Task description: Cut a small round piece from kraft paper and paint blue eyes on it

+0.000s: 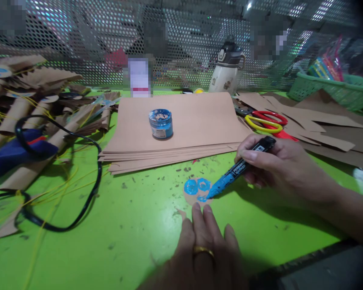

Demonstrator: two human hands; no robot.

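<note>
A small round disc of brown paper (196,199) lies on the green table, with blue painted rings on it. My left hand (207,245) is laid flat, fingers stretched forward, and its fingertips touch the disc's near edge. A gold ring circles one finger. In my right hand (269,165) is a black permanent marker (240,165), held slantwise. Its lower end is coated in blue paint and touches the disc's right side. Beyond the disc, an open jar of blue paint (161,125) stands on a stack of brown paper sheets (196,121).
Scissors with red and yellow handles (264,121) lie right of the stack, by cut paper strips (314,117). At left are rolled paper pieces (18,108), yellow string, and a blue tool (21,155) with a looping black cord. A bottle (225,72) and green basket (332,88) stand behind.
</note>
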